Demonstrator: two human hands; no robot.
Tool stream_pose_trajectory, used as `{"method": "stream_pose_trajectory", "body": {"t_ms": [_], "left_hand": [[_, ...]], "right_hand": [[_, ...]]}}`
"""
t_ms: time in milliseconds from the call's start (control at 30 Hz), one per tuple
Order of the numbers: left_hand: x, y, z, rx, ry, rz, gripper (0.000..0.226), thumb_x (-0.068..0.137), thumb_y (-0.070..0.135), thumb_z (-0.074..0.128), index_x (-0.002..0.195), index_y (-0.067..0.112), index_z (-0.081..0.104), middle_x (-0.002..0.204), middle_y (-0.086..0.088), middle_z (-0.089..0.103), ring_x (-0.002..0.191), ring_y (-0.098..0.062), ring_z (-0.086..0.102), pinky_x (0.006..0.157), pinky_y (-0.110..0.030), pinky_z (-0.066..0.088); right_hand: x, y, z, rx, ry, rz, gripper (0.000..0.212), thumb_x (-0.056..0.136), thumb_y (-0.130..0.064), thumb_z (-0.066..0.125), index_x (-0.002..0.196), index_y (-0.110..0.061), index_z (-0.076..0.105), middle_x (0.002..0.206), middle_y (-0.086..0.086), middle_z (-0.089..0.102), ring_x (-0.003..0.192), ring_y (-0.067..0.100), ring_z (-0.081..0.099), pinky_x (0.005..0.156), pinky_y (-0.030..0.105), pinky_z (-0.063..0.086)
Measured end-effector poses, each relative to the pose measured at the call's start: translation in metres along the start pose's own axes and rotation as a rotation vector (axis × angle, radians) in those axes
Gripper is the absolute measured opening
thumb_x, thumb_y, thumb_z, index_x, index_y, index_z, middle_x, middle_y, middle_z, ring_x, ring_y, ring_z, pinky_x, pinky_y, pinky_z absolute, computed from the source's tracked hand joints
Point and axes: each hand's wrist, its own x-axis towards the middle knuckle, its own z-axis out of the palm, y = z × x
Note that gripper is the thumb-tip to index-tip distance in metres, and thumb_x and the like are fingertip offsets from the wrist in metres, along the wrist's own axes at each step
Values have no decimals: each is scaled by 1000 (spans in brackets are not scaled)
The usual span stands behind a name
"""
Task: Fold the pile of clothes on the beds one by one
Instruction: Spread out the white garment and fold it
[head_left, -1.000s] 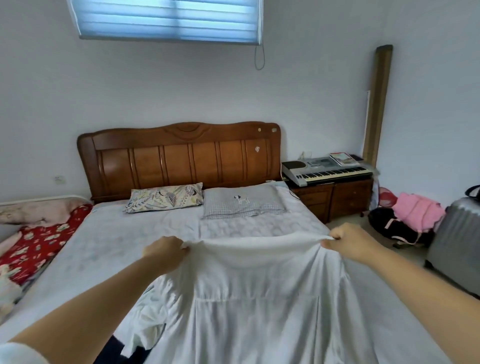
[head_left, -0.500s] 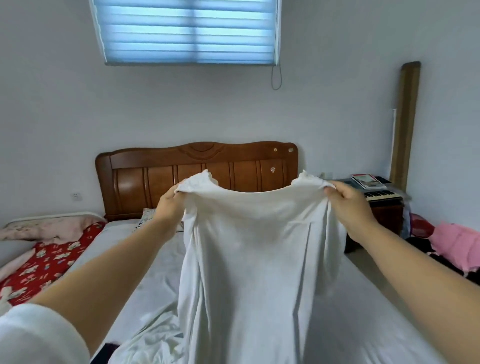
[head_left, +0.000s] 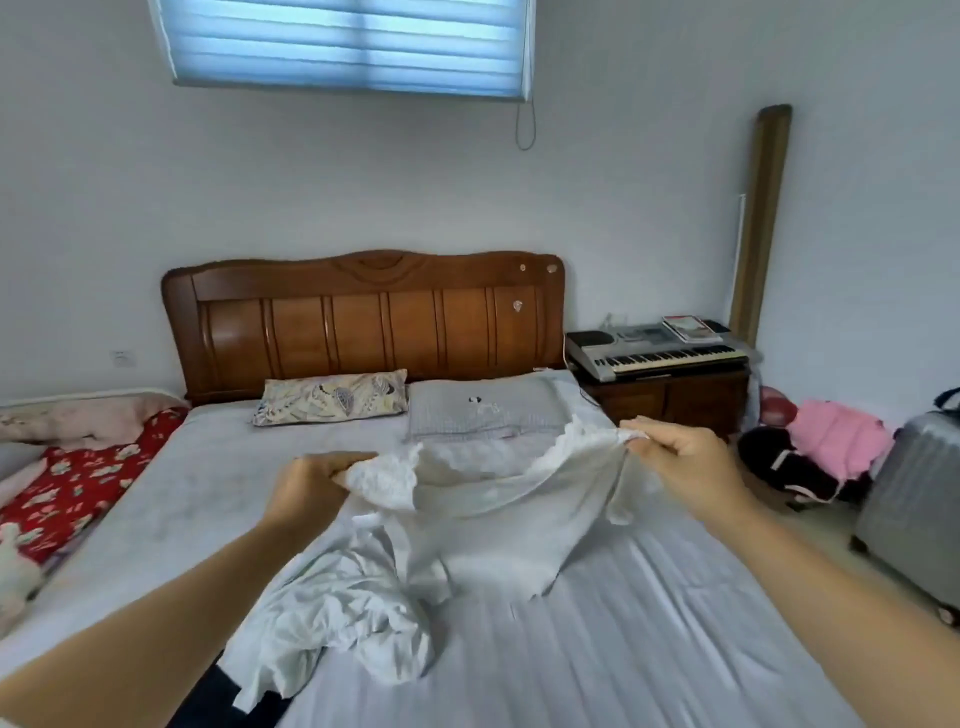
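The left hand (head_left: 306, 488) and the right hand (head_left: 685, 462) each pinch a lacy edge of the white shirt (head_left: 493, 514). Below the hands, it hangs onto the bed (head_left: 597, 649), beside crumpled white clothes (head_left: 343, 623).

Two bare forearms enter from about 7 and 5 o'clock, with no sleeves, watch or rings visible on them. The left hand (head_left: 311, 486) and right hand (head_left: 691, 460) wear no gloves.
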Motion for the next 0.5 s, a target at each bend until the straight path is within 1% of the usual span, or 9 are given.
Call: {"method": "stream_pose_trajectory", "body": {"t_ms": [67, 133, 200, 267, 367, 400, 433, 467, 500], "left_hand": [[-48, -11, 5, 210, -187, 4, 36, 78, 0, 65, 103, 24, 75, 99, 1, 74, 93, -17, 68, 74, -18, 47], [-97, -24, 11, 293, -344, 8, 35, 83, 9, 61, 108, 32, 72, 99, 2, 74, 93, -15, 67, 67, -8, 36], [-146, -38, 23, 349, -486, 55, 36, 91, 21, 54, 120, 41, 63, 109, 4, 71, 100, -15, 63, 74, -10, 37], [-198, -55, 39, 421, -601, 94, 46, 93, 21, 44, 131, 47, 50, 124, 6, 63, 112, -17, 57, 87, -19, 38], [-272, -73, 54, 463, -763, 93, 53, 93, 18, 42, 137, 47, 41, 137, 14, 53, 116, -15, 55, 92, -21, 38], [-298, -75, 56, 477, -775, 150, 52, 89, 20, 52, 134, 46, 47, 132, 17, 56, 108, -12, 60, 88, -20, 42], [-322, -76, 58, 472, -742, 219, 53, 75, 25, 70, 122, 46, 59, 119, 20, 64, 90, -7, 66, 76, -16, 48], [-346, -79, 61, 461, -726, 263, 59, 50, 28, 86, 104, 44, 70, 100, 22, 70, 65, -3, 66, 58, -13, 49], [-368, -82, 64, 505, -739, 303, 66, 26, 27, 92, 88, 42, 75, 86, 22, 71, 48, -2, 60, 45, -12, 45]], "right_hand": [[-50, 25, 4, -58, -115, 89, 22, 87, -3, 64, 107, -4, 71, 113, 5, 67, 114, 16, 58, 88, 10, 39], [-104, 50, 9, -128, -190, 180, 19, 86, -5, 66, 103, -8, 74, 109, 1, 68, 113, 19, 60, 78, 4, 38], [-158, 74, 12, -174, -249, 289, 18, 85, -8, 68, 102, -12, 75, 116, 6, 67, 114, 19, 60, 78, 12, 39], [-209, 95, 16, -185, -335, 393, 19, 85, -9, 69, 102, -16, 75, 121, 7, 65, 116, 16, 57, 82, 13, 37], [-282, 121, 25, -294, -478, 420, 20, 86, -9, 68, 93, -26, 74, 106, 8, 70, 106, 16, 62, 76, 12, 40], [-308, 129, 29, -342, -502, 426, 19, 86, -9, 68, 93, -26, 74, 100, 5, 71, 103, 16, 64, 74, 11, 40], [-331, 136, 33, -376, -518, 437, 18, 86, -10, 68, 94, -24, 75, 98, 0, 71, 103, 16, 64, 73, 7, 39], [-353, 142, 35, -407, -532, 446, 17, 85, -10, 69, 98, -20, 75, 100, -2, 70, 105, 15, 64, 73, 2, 37], [-373, 146, 37, -442, -547, 463, 18, 85, -11, 69, 101, -17, 75, 104, -2, 69, 106, 13, 63, 72, -3, 34]]}}
